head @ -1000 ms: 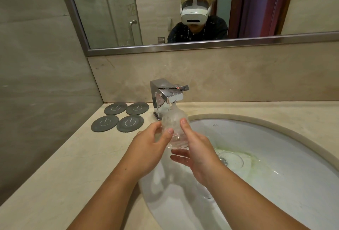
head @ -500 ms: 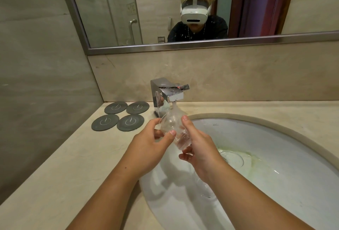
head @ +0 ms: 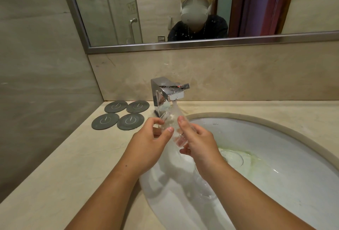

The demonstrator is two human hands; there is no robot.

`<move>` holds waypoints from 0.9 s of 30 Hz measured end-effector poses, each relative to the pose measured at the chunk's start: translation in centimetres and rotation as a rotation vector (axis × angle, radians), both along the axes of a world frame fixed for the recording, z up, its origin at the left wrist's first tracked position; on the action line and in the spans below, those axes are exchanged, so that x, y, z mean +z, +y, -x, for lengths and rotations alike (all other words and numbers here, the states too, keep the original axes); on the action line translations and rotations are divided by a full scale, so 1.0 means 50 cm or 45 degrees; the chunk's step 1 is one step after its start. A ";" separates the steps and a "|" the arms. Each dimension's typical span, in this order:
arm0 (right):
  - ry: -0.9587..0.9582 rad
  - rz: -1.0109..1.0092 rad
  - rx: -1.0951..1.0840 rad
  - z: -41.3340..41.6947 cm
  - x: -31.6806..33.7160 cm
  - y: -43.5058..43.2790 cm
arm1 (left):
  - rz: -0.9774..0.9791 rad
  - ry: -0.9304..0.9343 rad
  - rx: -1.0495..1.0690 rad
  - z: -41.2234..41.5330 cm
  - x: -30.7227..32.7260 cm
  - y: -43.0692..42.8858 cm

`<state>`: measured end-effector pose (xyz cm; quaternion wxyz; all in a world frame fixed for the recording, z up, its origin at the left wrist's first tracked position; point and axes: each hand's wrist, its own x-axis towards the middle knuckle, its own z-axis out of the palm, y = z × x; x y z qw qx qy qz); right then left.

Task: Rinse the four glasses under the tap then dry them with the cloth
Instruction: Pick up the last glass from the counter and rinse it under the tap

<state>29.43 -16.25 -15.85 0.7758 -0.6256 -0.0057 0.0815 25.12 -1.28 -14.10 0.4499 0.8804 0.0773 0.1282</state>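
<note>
A clear glass point(head: 174, 125) is tilted under the chrome tap point(head: 166, 95), and water runs from the spout onto it. My left hand point(head: 148, 145) holds its left side with thumb and fingers curled round it. My right hand point(head: 197, 141) grips its right side, thumb up along the wall. Another clear glass point(head: 205, 184) lies in the white basin point(head: 275, 156), below my right forearm. No cloth is in view.
Several dark round coasters point(head: 119, 117) lie on the beige counter point(head: 55, 174) left of the tap. A wall mirror point(head: 183, 9) hangs above the backsplash. The drain point(head: 232, 158) sits mid-basin with a greenish stain around it.
The glass has tipped from near upright to a slant under the stream, its mouth turning toward the left. Both hands shifted slightly with it.
</note>
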 end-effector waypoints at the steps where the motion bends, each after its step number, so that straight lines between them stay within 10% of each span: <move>1: 0.011 -0.032 0.049 -0.001 0.000 0.001 | -0.004 -0.037 0.016 -0.001 -0.001 0.003; 27: 0.371 -0.390 0.493 0.004 0.021 0.000 | -0.256 -0.095 -0.010 0.001 -0.004 0.004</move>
